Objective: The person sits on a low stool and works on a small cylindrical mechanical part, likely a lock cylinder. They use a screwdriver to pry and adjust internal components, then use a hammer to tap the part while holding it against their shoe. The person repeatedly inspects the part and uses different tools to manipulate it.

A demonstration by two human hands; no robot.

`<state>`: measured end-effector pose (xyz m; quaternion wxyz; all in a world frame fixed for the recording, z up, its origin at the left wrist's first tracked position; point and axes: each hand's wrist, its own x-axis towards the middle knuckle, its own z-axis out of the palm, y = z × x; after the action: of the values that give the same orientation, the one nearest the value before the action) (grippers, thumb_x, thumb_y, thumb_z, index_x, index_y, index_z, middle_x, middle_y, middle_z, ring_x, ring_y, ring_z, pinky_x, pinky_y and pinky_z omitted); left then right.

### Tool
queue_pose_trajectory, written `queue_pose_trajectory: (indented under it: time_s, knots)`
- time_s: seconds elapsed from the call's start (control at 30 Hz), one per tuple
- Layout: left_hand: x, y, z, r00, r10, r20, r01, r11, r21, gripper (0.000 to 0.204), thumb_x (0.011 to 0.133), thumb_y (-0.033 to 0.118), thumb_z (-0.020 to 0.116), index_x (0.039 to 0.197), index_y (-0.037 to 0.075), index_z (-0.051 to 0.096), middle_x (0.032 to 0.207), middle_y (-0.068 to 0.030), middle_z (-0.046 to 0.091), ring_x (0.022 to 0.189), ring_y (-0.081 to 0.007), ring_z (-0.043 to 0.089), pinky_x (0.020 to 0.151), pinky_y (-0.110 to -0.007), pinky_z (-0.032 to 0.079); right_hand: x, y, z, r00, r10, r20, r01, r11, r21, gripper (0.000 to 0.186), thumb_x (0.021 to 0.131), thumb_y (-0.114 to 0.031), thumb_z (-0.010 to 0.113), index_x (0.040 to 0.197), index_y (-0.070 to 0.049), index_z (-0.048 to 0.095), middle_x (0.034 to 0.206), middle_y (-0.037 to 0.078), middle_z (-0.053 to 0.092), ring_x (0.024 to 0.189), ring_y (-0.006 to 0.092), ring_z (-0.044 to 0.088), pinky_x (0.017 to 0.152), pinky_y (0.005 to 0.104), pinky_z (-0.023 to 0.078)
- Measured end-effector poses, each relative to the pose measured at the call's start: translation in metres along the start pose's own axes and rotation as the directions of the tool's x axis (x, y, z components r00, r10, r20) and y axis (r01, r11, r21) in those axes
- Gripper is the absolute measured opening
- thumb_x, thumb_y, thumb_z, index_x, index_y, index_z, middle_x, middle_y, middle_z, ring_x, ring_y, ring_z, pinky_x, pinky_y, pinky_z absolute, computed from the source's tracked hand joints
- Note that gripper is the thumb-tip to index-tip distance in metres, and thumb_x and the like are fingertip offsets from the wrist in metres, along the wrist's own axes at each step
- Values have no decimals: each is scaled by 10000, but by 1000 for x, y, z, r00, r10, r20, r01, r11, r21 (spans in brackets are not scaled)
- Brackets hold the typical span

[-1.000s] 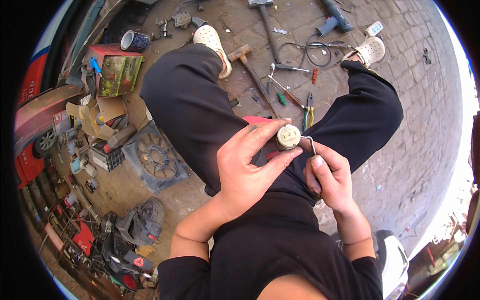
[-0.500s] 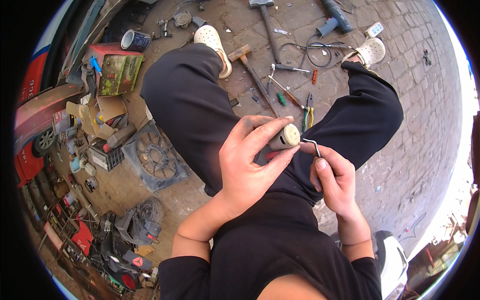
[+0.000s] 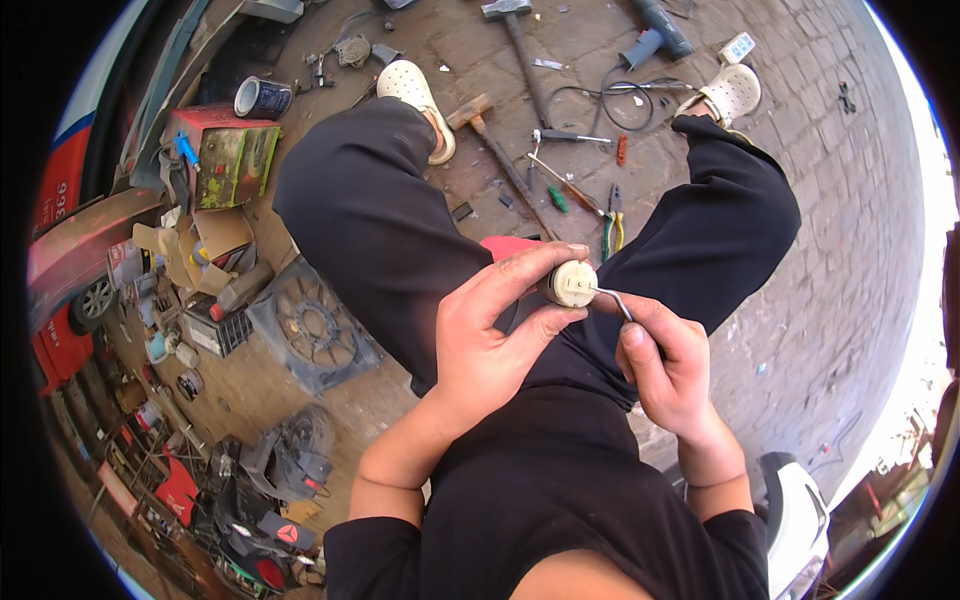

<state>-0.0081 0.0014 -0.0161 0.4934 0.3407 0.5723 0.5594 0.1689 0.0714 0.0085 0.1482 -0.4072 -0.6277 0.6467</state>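
Note:
Between the thumb and fingers of my left hand (image 3: 490, 325) is a small cylindrical electric motor (image 3: 574, 284), its round cream end cap turned up toward me. My right hand (image 3: 665, 360) pinches a thin metal pick with a bent end (image 3: 612, 296). The pick's tip meets the right edge of the end cap; whether it sits in a slot there is too small to tell. Part of the motor's body is covered by my left fingers. Behind my left hand a bit of a red object (image 3: 505, 247) shows near my lap.
On the paving beyond lie a wooden-handled hammer (image 3: 505, 150), a sledgehammer (image 3: 522, 65), pliers (image 3: 614, 222), a green screwdriver (image 3: 557, 199) and a corded heat gun (image 3: 655, 40). To the left are a fan shroud (image 3: 312, 315), a cardboard box (image 3: 222, 235) and a red-green metal box (image 3: 235, 165).
My left hand has tilted the motor so its end cap faces me more squarely. The pick has come against the cap's edge. The red object shows more behind my left hand.

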Motion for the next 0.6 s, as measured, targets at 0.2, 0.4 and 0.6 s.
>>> queue_pose_trajectory:
  time_s: [0.2,0.4,0.6]
  knots:
    - [2,-2,-2,993,119,-6,-116,976,187,425,738,-25,741,1146,-37,621,1138,-149,646,1085,-251,614,943,-350,487,2,-14,-7,1000,15,23,-11,986,-165,270,887,28,556,1149,16,624,623,93,566,504,147,544,523,249,438]
    - [4,9,-3,991,134,7,-126,916,380,413,707,-11,755,1107,-10,653,1056,-135,684,1064,-264,632,908,-352,489,3,-19,-10,999,-27,25,33,963,-269,244,869,16,593,1110,18,630,759,167,648,600,273,637,585,305,497]
    - [6,8,-8,986,159,57,-165,838,520,404,698,-1,758,1090,-4,661,1044,-145,687,986,-274,664,850,-327,515,3,-5,-5,996,-93,13,92,937,-336,286,854,6,613,1140,-9,617,768,166,651,629,281,648,578,318,504]
